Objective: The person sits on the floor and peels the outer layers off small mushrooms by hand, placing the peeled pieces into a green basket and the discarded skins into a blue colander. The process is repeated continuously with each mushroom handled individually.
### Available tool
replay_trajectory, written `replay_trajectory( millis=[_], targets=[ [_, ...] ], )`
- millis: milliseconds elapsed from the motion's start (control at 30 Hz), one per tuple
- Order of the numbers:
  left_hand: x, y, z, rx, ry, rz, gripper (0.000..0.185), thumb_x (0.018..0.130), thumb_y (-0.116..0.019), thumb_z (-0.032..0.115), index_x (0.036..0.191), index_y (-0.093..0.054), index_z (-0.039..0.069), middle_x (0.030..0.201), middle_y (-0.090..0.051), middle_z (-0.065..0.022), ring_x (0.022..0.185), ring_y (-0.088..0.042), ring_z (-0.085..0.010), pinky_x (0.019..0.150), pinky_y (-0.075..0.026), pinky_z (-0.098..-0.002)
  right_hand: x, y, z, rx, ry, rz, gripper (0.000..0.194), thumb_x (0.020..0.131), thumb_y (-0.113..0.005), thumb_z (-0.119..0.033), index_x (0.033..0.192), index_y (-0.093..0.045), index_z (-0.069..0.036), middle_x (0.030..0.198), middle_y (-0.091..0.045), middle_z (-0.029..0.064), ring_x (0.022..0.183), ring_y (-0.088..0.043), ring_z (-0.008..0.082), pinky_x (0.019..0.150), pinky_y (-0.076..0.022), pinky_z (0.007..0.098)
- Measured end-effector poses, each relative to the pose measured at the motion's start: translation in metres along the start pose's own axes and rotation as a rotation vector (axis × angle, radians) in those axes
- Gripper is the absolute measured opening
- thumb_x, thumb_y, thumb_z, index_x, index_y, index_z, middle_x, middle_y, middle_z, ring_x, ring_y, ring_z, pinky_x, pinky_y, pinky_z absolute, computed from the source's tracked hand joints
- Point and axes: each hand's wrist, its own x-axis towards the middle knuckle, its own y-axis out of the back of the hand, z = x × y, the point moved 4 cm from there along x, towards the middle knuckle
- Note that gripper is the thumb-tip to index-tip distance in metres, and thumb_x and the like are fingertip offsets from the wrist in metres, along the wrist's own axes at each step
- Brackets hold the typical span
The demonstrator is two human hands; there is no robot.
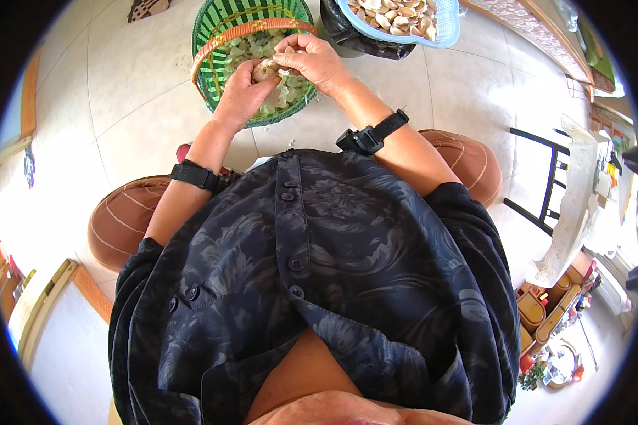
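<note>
My left hand (244, 95) holds a partly peeled garlic bulb (266, 71) between thumb and fingers. Against the bulb's right side, my right hand (319, 64) pinches a piece of garlic with bent fingers; whether it is clove or skin is hard to tell. Both hands are over a green woven basket (204, 87) with an arched orange-brown handle (234, 34). Papery garlic skins (282, 98) lie inside it. To the right, a light-blue plastic basin (449, 26) holds many separated garlic cloves (399, 18).
Black plastic (345, 32) hangs below the basin. My knees in brown striped cloth (130, 218) flank the tiled floor (138, 69). At right stands a black metal frame (547, 183) under a white lace-edged cloth (569, 212). A patterned mat (148, 8) lies at the far left.
</note>
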Motion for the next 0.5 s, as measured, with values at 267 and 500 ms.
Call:
replay_trajectory(
  millis=[267,500],
  targets=[
    [0.002,0.004,0.001,0.258,-0.046,0.039,0.041,0.077,-0.066,0.022,0.110,-0.060,0.000,0.096,-0.066,-0.0187,0.089,-0.064,-0.0300,0.079,-0.050,-0.0373,-0.001,-0.014,-0.007,-0.523,0.159,-0.116,0.017,0.078,-0.072,-0.009,0.092,-0.064,-0.005,0.073,-0.057,-0.0037,0.069,-0.052,0.0053,0.063,-0.0460,0.0218],
    [-0.002,0.003,0.007,0.582,-0.188,0.049,0.033,0.075,-0.059,0.014,0.106,-0.059,0.001,0.105,-0.062,-0.0240,0.100,-0.058,-0.0395,0.086,-0.047,-0.0444,-0.009,-0.028,-0.021,-0.904,0.383,-0.006,0.018,0.068,-0.071,-0.015,0.084,-0.066,-0.008,0.065,-0.060,0.0036,0.059,-0.057,0.0124,0.060,-0.0482,0.0272]
  ],
)
